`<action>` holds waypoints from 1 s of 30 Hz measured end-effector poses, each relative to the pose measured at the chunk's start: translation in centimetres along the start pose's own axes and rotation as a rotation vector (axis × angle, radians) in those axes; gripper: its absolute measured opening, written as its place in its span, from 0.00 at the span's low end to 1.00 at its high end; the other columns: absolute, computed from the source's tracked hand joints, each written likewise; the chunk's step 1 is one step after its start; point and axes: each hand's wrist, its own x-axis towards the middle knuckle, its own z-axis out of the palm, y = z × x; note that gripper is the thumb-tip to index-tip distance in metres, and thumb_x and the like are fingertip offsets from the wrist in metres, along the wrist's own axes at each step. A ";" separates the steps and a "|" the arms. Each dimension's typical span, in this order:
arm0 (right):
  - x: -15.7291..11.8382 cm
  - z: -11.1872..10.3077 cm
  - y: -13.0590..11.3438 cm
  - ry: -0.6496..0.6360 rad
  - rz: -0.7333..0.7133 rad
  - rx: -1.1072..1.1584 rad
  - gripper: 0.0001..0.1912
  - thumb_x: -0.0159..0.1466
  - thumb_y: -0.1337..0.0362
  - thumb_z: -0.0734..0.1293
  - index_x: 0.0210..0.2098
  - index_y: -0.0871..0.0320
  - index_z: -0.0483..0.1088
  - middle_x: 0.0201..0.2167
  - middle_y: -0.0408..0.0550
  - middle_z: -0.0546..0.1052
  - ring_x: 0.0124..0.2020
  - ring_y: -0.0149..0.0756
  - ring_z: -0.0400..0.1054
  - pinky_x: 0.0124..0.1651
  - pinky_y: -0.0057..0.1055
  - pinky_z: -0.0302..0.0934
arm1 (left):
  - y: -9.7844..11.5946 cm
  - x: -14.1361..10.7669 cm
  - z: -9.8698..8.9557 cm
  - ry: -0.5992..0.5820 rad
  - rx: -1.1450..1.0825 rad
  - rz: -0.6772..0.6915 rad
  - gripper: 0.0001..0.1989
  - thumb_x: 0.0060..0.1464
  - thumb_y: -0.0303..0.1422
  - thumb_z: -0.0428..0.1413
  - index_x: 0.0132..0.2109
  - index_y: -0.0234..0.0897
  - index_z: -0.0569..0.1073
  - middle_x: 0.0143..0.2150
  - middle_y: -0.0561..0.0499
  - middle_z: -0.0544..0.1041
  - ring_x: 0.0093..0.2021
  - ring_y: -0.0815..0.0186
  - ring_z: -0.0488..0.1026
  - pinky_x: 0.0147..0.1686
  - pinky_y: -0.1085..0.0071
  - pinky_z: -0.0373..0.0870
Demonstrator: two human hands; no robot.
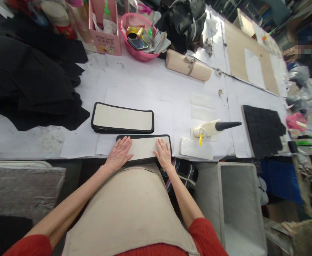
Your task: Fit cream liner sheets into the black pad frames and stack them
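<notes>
At the front edge of the table lies a white panel with a black border [143, 147]. My left hand [120, 151] rests flat on its left end, fingers spread. On the right end my right hand [163, 152] also lies flat, its fingers stretched out. Just behind, a small stack of similar black-edged panels [123, 117] sits a little to the left. To the right of my right hand is a pale bottle [205, 128] with a black tapered end and a yellow tip, lying over white strips [197, 148].
Black sheet pieces [30, 74] are heaped at the left. A pink basket [122, 26] of small items and a pink box [105, 44] stand at the back. A tied beige roll [181, 64] lies nearby. Right are a black slab [262, 129] and, below, a grey bin [220, 199].
</notes>
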 end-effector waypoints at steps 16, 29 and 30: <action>-2.4 0.3 1.2 0.318 0.511 0.245 0.26 0.67 0.59 0.58 0.59 0.67 0.67 0.57 0.67 0.71 0.60 0.51 0.64 0.62 0.49 0.57 | 0.2 -4.1 -2.1 0.129 -0.049 -0.391 0.20 0.63 0.38 0.45 0.55 0.33 0.71 0.47 0.37 0.76 0.48 0.50 0.72 0.45 0.56 0.71; -2.2 -4.2 -2.0 0.414 0.659 0.854 0.14 0.59 0.59 0.65 0.42 0.60 0.72 0.39 0.52 0.80 0.39 0.40 0.76 0.48 0.39 0.70 | -0.7 -2.4 -4.4 0.300 -0.975 -0.888 0.22 0.43 0.47 0.64 0.39 0.34 0.76 0.33 0.48 0.79 0.33 0.62 0.75 0.37 0.65 0.73; -1.7 -4.5 -2.1 0.418 0.647 0.926 0.14 0.59 0.60 0.66 0.42 0.60 0.72 0.39 0.52 0.80 0.39 0.40 0.76 0.48 0.39 0.70 | -1.1 -2.1 -5.1 0.316 -1.006 -0.891 0.22 0.43 0.46 0.65 0.40 0.33 0.76 0.34 0.48 0.79 0.32 0.63 0.75 0.37 0.66 0.73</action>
